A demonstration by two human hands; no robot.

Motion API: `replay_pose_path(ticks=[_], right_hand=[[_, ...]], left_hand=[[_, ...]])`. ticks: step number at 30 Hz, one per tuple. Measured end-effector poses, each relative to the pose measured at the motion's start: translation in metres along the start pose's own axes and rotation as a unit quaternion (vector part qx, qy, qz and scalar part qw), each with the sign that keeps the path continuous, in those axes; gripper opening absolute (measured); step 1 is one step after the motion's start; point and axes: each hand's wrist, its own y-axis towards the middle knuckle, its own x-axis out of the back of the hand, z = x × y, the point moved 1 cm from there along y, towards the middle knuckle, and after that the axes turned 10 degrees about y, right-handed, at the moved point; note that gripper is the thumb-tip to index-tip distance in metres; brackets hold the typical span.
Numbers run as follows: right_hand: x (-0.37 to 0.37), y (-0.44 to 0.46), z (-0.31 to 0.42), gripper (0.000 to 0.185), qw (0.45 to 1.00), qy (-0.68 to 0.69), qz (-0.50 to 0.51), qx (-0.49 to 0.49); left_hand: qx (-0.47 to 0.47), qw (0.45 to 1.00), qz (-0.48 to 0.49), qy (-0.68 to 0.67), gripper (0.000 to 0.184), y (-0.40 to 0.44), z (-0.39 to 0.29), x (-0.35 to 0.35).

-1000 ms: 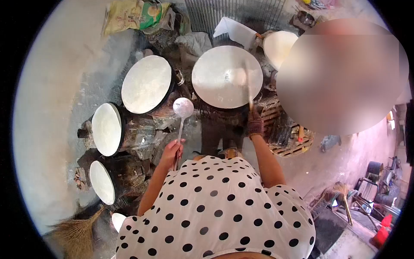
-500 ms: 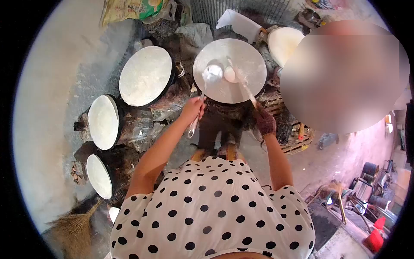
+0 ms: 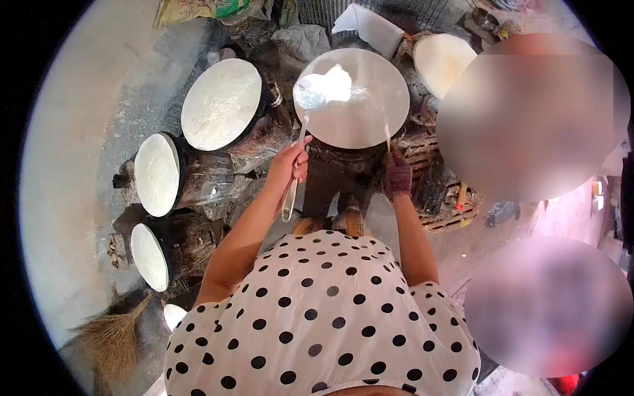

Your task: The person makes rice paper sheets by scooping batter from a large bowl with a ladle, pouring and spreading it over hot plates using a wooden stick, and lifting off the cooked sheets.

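In my left hand (image 3: pixel 290 164) is the long handle of a metal ladle (image 3: pixel 310 92), whose wide round head is over the left part of a large round pan (image 3: pixel 360 129). A bright white lump (image 3: pixel 337 83) shows at the right of the ladle head, touching or overlapping it; I cannot tell which. My right hand (image 3: pixel 398 174), in a dark knitted glove, is closed around the lower end of a thin, pale, white-coated stick (image 3: pixel 387 131) at the pan's right front rim. The stick's far end is smeared by motion.
Several round pans with white contents, such as one large pan (image 3: pixel 222 105), stand on stoves to the left. A pale round sheet (image 3: pixel 444 65) lies at the right, near a white cloth (image 3: pixel 368 30). A straw broom (image 3: pixel 113 340) is at lower left. Blurred patches hide the right side.
The ladle head has moved up and left over the pan, and the bright white lump now shows beside it. My right hand has shifted slightly left with the stick. The view has tilted slightly.
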Motion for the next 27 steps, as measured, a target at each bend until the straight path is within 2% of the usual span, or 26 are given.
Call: replay_pose_path(ticks=[1,2,3,4,5,7,8,10,11,13,14,16,17,19,20,21,22,23,24,25,26,27], right_hand=[[-0.002,0.01,-0.001,0.048,0.984,-0.172,0.047,-0.025],[-0.005,0.019,-0.008,0.046,0.935,-0.338,0.092,-0.049],[-0.006,0.03,-0.045,0.043,0.93,-0.335,0.113,0.103],[-0.007,0.04,-0.083,0.04,0.897,-0.34,0.121,0.256],[-0.015,0.025,-0.055,0.039,0.924,-0.227,0.131,0.278],[-0.015,0.004,0.015,0.04,0.956,-0.286,0.054,0.032],[-0.016,-0.002,0.008,0.04,0.956,-0.285,0.064,0.035],[-0.009,-0.015,-0.011,0.037,0.927,-0.37,-0.048,-0.036],[-0.011,-0.026,-0.007,0.037,0.927,-0.372,-0.042,-0.032],[-0.021,-0.047,0.006,0.035,0.879,-0.454,0.089,0.114],[-0.013,-0.039,-0.028,0.036,0.845,-0.528,0.042,0.071],[-0.012,-0.008,-0.057,0.037,0.804,-0.592,0.016,0.053],[-0.018,0.003,-0.045,0.041,0.816,-0.576,0.009,0.04],[-0.033,0.024,-0.02,0.049,0.829,-0.559,-0.001,0.027],[-0.042,0.038,-0.01,0.052,0.832,-0.554,-0.005,0.032],[-0.052,0.049,-0.003,0.049,0.802,-0.589,-0.042,-0.09],[-0.057,0.057,-0.003,0.048,0.78,-0.608,-0.055,-0.139],[-0.059,0.067,-0.01,0.047,0.754,-0.626,-0.065,-0.188],[-0.064,0.082,-0.024,0.045,0.73,-0.678,-0.039,0.076],[-0.073,0.095,-0.04,0.044,0.659,-0.674,-0.014,0.334],[-0.098,0.11,-0.044,0.043,0.544,-0.617,0.006,0.568],[-0.139,0.109,-0.034,0.041,0.731,-0.535,0.067,0.418]], left_hand=[[-0.016,0.999,-0.028,0.013,0.034,-0.001,-0.001,0.0],[-0.021,0.999,-0.032,0.01,0.034,-0.002,-0.002,0.002],[0.004,1.0,-0.011,0.0,0.034,-0.001,-0.002,0.004],[0.032,0.999,0.009,-0.011,0.035,-0.002,0.0,0.006],[0.036,0.999,-0.001,-0.015,0.035,-0.01,0.005,0.006],[0.055,0.994,-0.04,-0.087,0.039,-0.03,0.007,0.006],[0.051,0.993,-0.049,-0.09,0.039,-0.041,0.006,0.01],[0.095,0.99,-0.074,-0.074,0.04,-0.073,0.008,0.022],[0.091,0.99,-0.078,-0.079,0.04,-0.09,0.007,0.026],[0.057,0.991,-0.067,-0.1,0.038,-0.126,0.005,0.034],[0.043,0.991,-0.077,-0.104,0.038,-0.139,0.011,0.041],[0.022,0.981,-0.065,-0.184,0.037,-0.167,0.028,0.063],[0.005,0.977,-0.085,-0.196,0.037,-0.172,0.032,0.073],[0.057,0.976,-0.093,-0.188,0.034,-0.175,0.04,0.096],[0.034,0.974,-0.1,-0.199,0.034,-0.177,0.05,0.119],[0.056,0.96,-0.086,-0.26,0.034,-0.182,0.066,0.143],[0.08,0.94,-0.071,-0.324,0.034,-0.192,0.078,0.158],[0.066,0.912,-0.096,-0.394,0.034,-0.205,0.067,0.164],[0.043,0.905,-0.107,-0.409,0.034,-0.224,0.064,0.179],[0.002,0.902,-0.095,-0.421,0.034,-0.243,0.064,0.195],[-0.041,0.899,-0.08,-0.428,0.035,-0.259,0.061,0.21],[-0.088,0.894,-0.094,-0.428,0.034,-0.281,0.058,0.222]])
